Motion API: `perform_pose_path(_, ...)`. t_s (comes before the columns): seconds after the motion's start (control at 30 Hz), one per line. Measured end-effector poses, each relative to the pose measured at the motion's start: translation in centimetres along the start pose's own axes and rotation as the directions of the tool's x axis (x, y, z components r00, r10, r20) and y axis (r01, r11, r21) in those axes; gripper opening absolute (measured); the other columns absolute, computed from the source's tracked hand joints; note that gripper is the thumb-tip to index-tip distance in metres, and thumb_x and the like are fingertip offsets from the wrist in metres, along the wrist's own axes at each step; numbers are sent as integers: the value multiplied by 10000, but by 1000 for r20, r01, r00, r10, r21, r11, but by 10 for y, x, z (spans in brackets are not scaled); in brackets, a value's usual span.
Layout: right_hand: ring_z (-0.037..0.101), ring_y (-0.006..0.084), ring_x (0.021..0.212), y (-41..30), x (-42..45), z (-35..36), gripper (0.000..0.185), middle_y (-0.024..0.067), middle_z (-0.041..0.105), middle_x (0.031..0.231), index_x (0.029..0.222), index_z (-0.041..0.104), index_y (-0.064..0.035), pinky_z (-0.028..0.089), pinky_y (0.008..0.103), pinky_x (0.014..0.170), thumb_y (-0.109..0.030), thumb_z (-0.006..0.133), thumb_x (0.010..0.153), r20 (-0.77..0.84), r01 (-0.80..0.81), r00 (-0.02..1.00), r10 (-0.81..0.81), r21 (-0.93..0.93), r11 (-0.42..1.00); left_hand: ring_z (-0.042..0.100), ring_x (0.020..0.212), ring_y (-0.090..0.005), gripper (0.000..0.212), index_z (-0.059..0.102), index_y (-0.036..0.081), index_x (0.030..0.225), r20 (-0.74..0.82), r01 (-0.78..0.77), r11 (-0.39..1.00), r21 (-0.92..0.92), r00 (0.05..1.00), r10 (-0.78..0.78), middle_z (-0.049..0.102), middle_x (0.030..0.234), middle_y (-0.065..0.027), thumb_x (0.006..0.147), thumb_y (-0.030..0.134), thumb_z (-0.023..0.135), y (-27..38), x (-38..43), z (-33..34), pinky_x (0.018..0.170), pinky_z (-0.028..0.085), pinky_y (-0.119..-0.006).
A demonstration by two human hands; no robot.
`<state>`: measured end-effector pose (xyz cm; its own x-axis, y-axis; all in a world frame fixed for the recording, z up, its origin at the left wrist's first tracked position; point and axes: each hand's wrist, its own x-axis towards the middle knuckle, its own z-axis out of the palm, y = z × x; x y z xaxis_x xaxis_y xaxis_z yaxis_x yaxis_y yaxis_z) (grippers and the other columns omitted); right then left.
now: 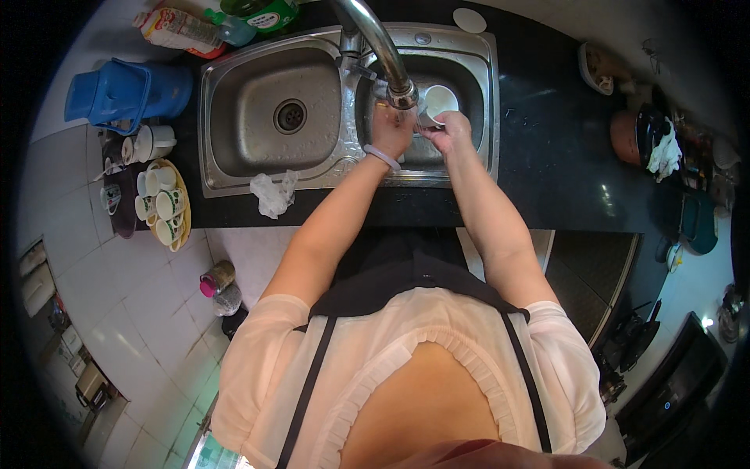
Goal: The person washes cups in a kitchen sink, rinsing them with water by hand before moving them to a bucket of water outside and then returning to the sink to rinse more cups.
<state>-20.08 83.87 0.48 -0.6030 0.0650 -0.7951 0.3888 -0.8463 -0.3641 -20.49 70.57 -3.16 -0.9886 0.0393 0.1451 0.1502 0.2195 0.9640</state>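
Over the right basin [430, 163] of a stainless steel sink, my right hand [454, 132] grips a white cup [440, 101] by its near side. The cup is tilted so that its inside shows. My left hand [391, 130], with a pale bangle [382, 157] at the wrist, is under the spout of the chrome faucet [381, 44]. Water runs from the spout between my hands. The spout partly hides my left fingers, and whether they hold anything is unclear. Something pale and shiny [379, 89] shows just beyond them.
Left basin [246, 123] has a drain. A crumpled plastic bag [274, 194] lies on the front rim. Leftward are a blue thermos jug [140, 88] and a yellow tray [186, 205] of several cups. Bottles [184, 30] stand behind; a brown pot [626, 138] is at right.
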Motion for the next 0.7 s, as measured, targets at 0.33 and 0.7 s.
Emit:
perform_pose_path(0.33, 441, 389, 1077, 15, -20, 7, 395, 250, 417, 1174, 1180, 358, 33, 368, 568, 900, -27, 419, 794, 58, -110, 993, 108, 44, 993, 475, 1030, -314, 324, 553, 66, 1037, 315, -286, 889, 358, 933, 173, 566, 1028, -102, 790, 277, 558, 12, 30, -16, 912, 331, -383)
perform_pose_path(0.7, 410, 406, 1113, 13, -23, 17, 419, 216, 379, 1231, 1217, 362, -9, 420, 578, 854, -5, 383, 798, 114, -147, 986, 123, 241, 959, 487, 953, -425, 260, 527, -10, 994, 38, -184, 928, 325, 983, 181, 532, 996, -256, 778, 120, 461, -55, 12, -9, 844, 398, -433)
